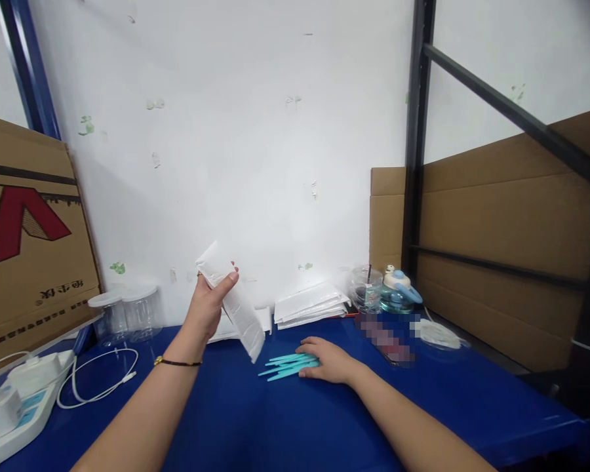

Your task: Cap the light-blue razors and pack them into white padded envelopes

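My left hand (209, 305) is raised above the table and closed on a flat white packet (246, 321). The packet slants down to the right, its upper end sticking out above my thumb. On the blue table (265, 426), my right hand (330, 360) curls round one end of several thin teal sticks (284, 368) with tapered tips. Their free ends fan out to the left; my fingers and palm hide the other ends. Behind them lies a stack of white packets (309, 306), and another white packet (225, 330) lies partly hidden behind my left hand.
Two clear lidded jars (141, 314) stand back left, near a power strip (27, 419) and a white cable (103, 395). At the back right are a clear plastic cup (366, 288), a blue-lidded bottle (398, 293) and a blurred flat object (386, 337). Cardboard (511, 242) borders the right side.
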Motion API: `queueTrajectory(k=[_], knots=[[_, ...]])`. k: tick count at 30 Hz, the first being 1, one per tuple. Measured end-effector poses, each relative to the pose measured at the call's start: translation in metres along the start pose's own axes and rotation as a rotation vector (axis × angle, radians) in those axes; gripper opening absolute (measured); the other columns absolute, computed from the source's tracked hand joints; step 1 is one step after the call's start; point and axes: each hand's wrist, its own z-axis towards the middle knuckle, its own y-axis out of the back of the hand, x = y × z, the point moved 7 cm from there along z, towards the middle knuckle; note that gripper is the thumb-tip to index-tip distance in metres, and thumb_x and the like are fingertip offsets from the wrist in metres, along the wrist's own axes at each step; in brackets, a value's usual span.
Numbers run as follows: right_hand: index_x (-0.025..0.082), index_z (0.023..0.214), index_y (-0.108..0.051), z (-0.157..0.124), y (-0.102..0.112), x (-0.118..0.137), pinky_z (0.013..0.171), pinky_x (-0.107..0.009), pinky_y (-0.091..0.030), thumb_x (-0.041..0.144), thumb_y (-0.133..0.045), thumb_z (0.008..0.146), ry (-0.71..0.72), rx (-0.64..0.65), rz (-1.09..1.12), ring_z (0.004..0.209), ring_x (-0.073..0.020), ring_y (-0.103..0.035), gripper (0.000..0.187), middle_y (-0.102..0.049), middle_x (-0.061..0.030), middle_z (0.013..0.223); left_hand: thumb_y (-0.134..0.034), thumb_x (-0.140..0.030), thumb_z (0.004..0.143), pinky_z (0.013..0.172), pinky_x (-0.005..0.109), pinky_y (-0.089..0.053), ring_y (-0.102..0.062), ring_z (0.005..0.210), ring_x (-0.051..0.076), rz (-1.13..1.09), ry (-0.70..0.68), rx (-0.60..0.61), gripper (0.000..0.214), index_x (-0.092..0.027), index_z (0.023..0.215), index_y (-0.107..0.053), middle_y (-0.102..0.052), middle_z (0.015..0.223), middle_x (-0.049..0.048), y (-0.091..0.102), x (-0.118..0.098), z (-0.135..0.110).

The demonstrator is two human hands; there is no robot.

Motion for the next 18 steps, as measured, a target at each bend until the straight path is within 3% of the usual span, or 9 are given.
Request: queueTrajectory(k=[2, 4, 8, 11, 13, 16, 18], knots=[[0.028, 0.125, -0.054, -0.001, 0.000, -0.001, 0.102, -0.037, -0.035, 0.058, -0.059, 0.075, 0.001, 0.017, 0.020, 0.123, -0.0281, -0.044, 0.059, -0.046, -0.0081, 0.136, -0.072, -0.045, 0.062, 0.092, 0.038, -0.042, -0.055, 0.105, 0.026, 0.351, -0.083, 0.123, 0.072, -0.020, 0.125, -0.046, -0.058, 0.115, 0.0076, 0.003, -0.008, 0.000], [0.028, 0.125, -0.055, -0.003, 0.001, -0.002, 0.103, -0.037, -0.034, 0.056, -0.060, 0.076, 0.007, 0.037, 0.049, 0.124, -0.0280, -0.043, 0.057, -0.046, -0.0074, 0.136, -0.074, -0.044, 0.057, 0.095, 0.038, -0.039, -0.052, 0.109, 0.028, 0.724, -0.114, 0.297, 0.084, -0.024, 0.132, -0.041, -0.055, 0.122, 0.0069, 0.005, 0.005, -0.009], [0.027, 0.125, -0.055, -0.004, 0.014, -0.009, 0.099, -0.035, -0.039, 0.051, -0.057, 0.080, 0.019, -0.010, 0.121, 0.116, -0.0250, -0.050, 0.051, -0.053, -0.0067, 0.129, -0.079, -0.046, 0.042, 0.092, 0.042, -0.040, -0.054, 0.106, 0.035, 1.202, 0.114, 0.712, 0.100, -0.022, 0.133, -0.044, -0.056, 0.119, 0.0122, 0.024, 0.085, -0.051], [0.024, 0.114, -0.062, -0.006, 0.034, -0.026, 0.092, -0.032, -0.043, 0.040, -0.047, 0.088, -0.025, -0.158, 0.126, 0.105, -0.0213, -0.057, 0.035, -0.063, -0.0066, 0.114, -0.080, -0.048, 0.038, 0.097, 0.045, -0.036, -0.047, 0.115, 0.037, 1.277, 0.256, 0.841, 0.107, -0.025, 0.135, -0.041, -0.052, 0.126, 0.0123, 0.042, 0.126, -0.082], [0.022, 0.104, -0.067, -0.008, 0.042, -0.040, 0.088, -0.030, -0.045, 0.033, -0.047, 0.087, -0.066, -0.211, 0.090, 0.098, -0.0202, -0.059, 0.028, -0.065, -0.0063, 0.105, -0.080, -0.050, 0.036, 0.102, 0.047, -0.030, -0.038, 0.124, 0.037, 1.251, 0.305, 0.887, 0.111, -0.028, 0.137, -0.038, -0.043, 0.137, 0.0108, 0.045, 0.135, -0.092], [0.020, 0.099, -0.068, -0.008, 0.042, -0.055, 0.084, -0.029, -0.046, 0.028, -0.051, 0.083, -0.103, -0.202, 0.055, 0.093, -0.0196, -0.060, 0.025, -0.065, -0.0063, 0.102, -0.071, -0.060, 0.052, 0.105, 0.044, -0.027, -0.031, 0.130, 0.033, 1.113, 0.262, 0.868, 0.097, -0.030, 0.137, -0.036, -0.035, 0.144, 0.0068, 0.026, 0.130, -0.089], [0.021, 0.105, -0.066, -0.004, 0.038, -0.060, 0.087, -0.030, -0.044, 0.026, -0.051, 0.083, -0.114, -0.194, 0.045, 0.096, -0.0198, -0.059, 0.027, -0.064, -0.0070, 0.105, -0.056, -0.062, 0.070, 0.100, 0.038, -0.034, -0.041, 0.125, 0.028, 0.976, 0.215, 0.819, 0.074, -0.029, 0.135, -0.040, -0.042, 0.140, 0.0057, 0.002, 0.127, -0.082]])
